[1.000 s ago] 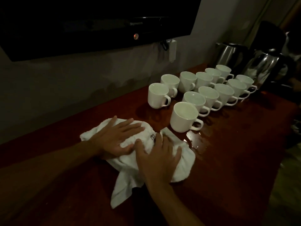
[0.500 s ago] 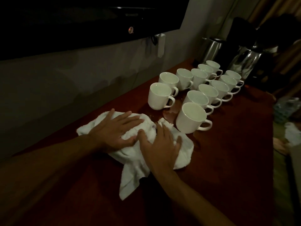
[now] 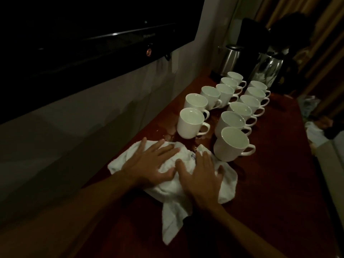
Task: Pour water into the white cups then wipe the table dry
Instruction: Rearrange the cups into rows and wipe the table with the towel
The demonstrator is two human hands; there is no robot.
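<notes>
Seems past the pouring: white cups (image 3: 233, 118) in two rows on the far half of the desk (image 3: 275, 183), fill levels hard to make out in the dim light. Now into the wiping. Pressing down with left hand (image 3: 150, 164) and right hand (image 3: 201, 178), both flat with fingers spread, side by side on a white towel (image 3: 171, 209) at the near left. Yet to mop: shiny puddles (image 3: 164, 131) just beyond the towel, beside the nearest left-row cup (image 3: 189, 127).

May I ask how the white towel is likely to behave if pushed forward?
The white towel looks floppy: bunched under the left hand and right hand, corner trailing, so it would probably crumple, not slide flat. Soaking the puddle likely makes it heavier.
</notes>
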